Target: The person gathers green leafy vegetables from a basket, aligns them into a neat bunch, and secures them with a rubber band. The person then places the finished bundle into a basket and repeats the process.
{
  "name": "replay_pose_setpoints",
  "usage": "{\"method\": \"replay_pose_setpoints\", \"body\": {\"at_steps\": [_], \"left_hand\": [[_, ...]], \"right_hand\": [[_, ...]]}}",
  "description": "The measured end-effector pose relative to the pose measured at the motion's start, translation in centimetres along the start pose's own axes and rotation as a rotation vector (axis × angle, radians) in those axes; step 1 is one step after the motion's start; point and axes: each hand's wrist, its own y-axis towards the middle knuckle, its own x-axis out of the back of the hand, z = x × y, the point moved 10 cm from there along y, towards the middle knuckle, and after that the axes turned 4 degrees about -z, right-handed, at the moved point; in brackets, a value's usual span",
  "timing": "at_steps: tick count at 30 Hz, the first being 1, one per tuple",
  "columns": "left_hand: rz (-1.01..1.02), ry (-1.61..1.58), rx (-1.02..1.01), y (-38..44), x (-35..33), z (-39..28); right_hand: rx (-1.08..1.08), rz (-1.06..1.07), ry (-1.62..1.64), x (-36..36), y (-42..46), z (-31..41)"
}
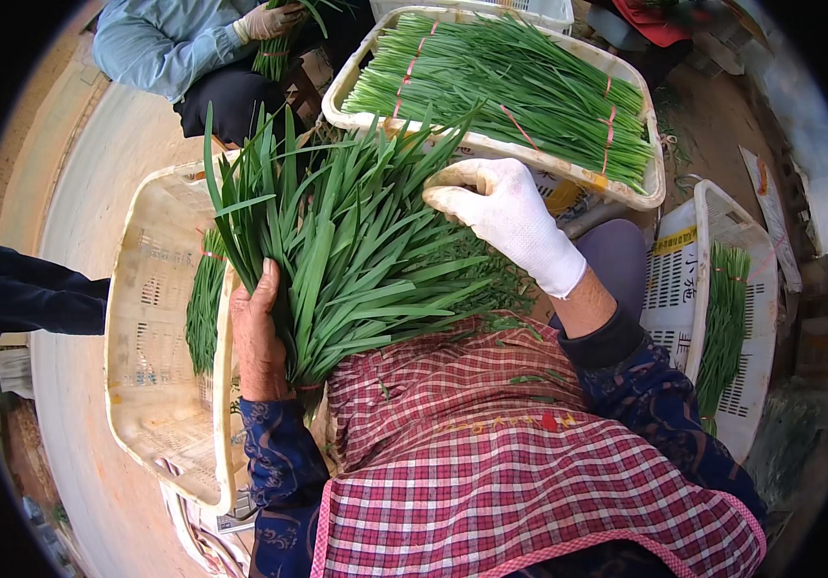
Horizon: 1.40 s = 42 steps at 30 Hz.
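Note:
My bare left hand (pixel 261 329) grips a bunch of garlic chives (pixel 342 246) low on its left side. The flat green leaves fan out up and to the right across my lap, and a pink tie (pixel 309 387) circles the bunch near its lower end. At the upper right of the leaves is my right hand (pixel 508 209), in a white knitted glove with stained fingers. Its thumb and fingers curl towards each other against the leaf edges; whether a leaf is pinched between them cannot be made out. Leaf scraps (pixel 493 282) lie beyond the checked apron (pixel 457 419).
A white crate (pixel 594 177) of chives tied with pink bands stands ahead. Two more crates, one at left (pixel 161 412) and one at right (pixel 681 289), hold tied bunches. At upper left, a co-worker's gloved hand (pixel 269 22) holds chives. Another person's legs (pixel 46 289) show at left.

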Motion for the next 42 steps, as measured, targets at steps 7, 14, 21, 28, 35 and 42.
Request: {"method": "replay_pose_setpoints", "body": {"at_steps": [7,14,21,28,35,42], "left_hand": [[0.045,0.030,-0.037,0.5,0.2,0.4],[0.012,0.008,-0.032,0.4,0.2,0.2],[0.002,0.028,-0.002,0.3,-0.1,0.2],[0.000,0.012,0.008,0.3,-0.6,-0.1],[0.056,-0.034,-0.027,0.5,-1.2,0.0],[-0.008,-0.042,-0.012,0.7,-0.3,0.3]], "right_hand": [[0.102,0.038,-0.497,-3.2,0.6,-0.2],[0.413,-0.359,-0.593,-0.6,0.3,0.7],[0.167,-0.573,-0.650,7.8,-0.8,-2.6],[0.063,-0.096,0.023,4.3,-2.6,2.8],[0.572,-0.025,-0.487,-5.0,-2.1,6.4],[0.265,0.116,-0.541,-6.3,-2.4,2.8]]}}
